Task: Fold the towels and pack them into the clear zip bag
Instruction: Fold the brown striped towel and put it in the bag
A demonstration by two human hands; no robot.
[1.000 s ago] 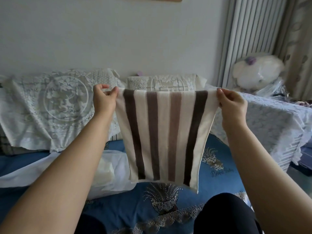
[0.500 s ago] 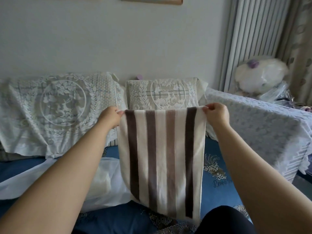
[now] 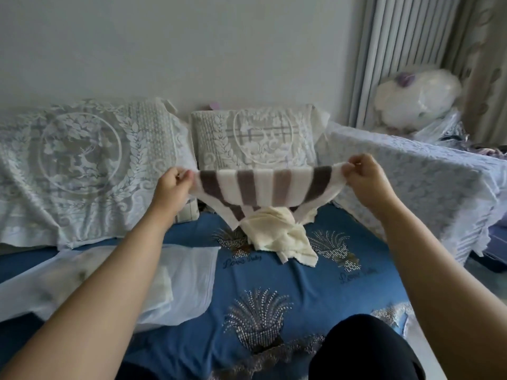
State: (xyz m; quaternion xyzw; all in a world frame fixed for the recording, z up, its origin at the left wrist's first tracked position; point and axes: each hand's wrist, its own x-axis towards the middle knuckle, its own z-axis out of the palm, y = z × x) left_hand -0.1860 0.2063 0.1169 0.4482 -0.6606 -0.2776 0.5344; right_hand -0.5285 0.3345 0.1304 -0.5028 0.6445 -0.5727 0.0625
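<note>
**Striped towel stretched between both hands, ready to come down**

Blue bed cover (image 3: 274, 278) spread across the whole lower view, sequin motifs scattered over it. Lace-covered cushions (image 3: 82, 165) propped along the wall behind. Clear zip bag (image 3: 189, 272) lying flat on the bed to the left, under the left forearm, with something pale already inside; mouth of the bag not clear from here.

Striped towel (image 3: 267, 187) held up in the air over the far middle of the bed, long edge running left to right, brown and cream stripes running away from the viewer. Taut along the top, sagging below, lower part hanging toward the bed. Looks doubled over already, though layers hard to count. Cream towel (image 3: 279, 237) crumpled in a heap on the bed directly beneath and just behind the striped one, apparently not yet folded.

Left hand (image 3: 172, 185) pinching the towel's left top corner between thumb and fingers. Right hand (image 3: 367, 179) pinching the right top corner the same way. Both at about equal height and reach, well apart, neither nearer the towel's middle.

Likely next: lower onto the open patch of bed nearer than the cream heap, or bring corners together for another fold. Bag on the left, so left hand closer for packing.
</note>
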